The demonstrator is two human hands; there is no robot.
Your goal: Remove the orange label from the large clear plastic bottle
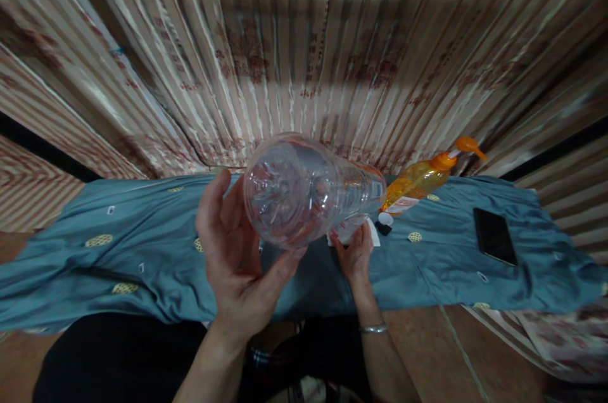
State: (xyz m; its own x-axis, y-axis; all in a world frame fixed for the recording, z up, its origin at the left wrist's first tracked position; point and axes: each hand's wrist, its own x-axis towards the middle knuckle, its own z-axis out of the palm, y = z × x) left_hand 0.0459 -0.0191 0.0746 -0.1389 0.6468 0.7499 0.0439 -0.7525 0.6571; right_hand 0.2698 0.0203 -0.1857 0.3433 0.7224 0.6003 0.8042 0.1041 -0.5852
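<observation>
A large clear plastic bottle [308,191] is tilted with its round base toward me. My left hand [244,257] curls around the base end, its thumb underneath and fingers at the left side. Lower and farther right, my right hand [354,251] has its fingers bent over a white tissue or cloth [373,235] on the blue-green cloth. Just beyond that hand lie a white round cap [385,219] and a small black object [383,229]. A yellow-orange pump bottle [418,184] with an orange pump head stands right of the clear bottle.
The blue-green patterned cloth [161,251] covers the surface in front of me. On its right side lies a black phone-like slab [494,236]. A pleated, flower-printed curtain [294,42] hangs behind. Dark rails show at both sides.
</observation>
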